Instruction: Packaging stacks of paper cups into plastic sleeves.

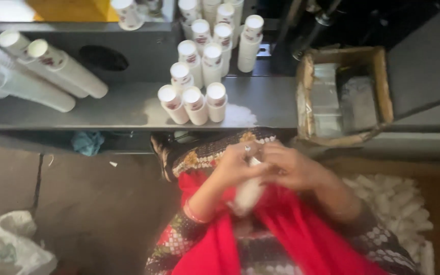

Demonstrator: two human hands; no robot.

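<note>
My left hand (236, 163) and my right hand (292, 165) meet just in front of my body, over a red scarf (286, 224). Both hands hold a stack of white paper cups (248, 192) that points down toward my lap, and my fingers work at its upper end. A ring shows on a finger of my left hand. Part of the stack is hidden behind my hands.
A grey metal shelf (128, 104) carries several upright stacks of white paper cups (194, 99) and longer stacks lying on their sides (52, 69) at the left. A brown cardboard box (345, 94) stands at the right. White plastic bags (11, 244) lie at the lower left; white cups (398, 203) pile at the right.
</note>
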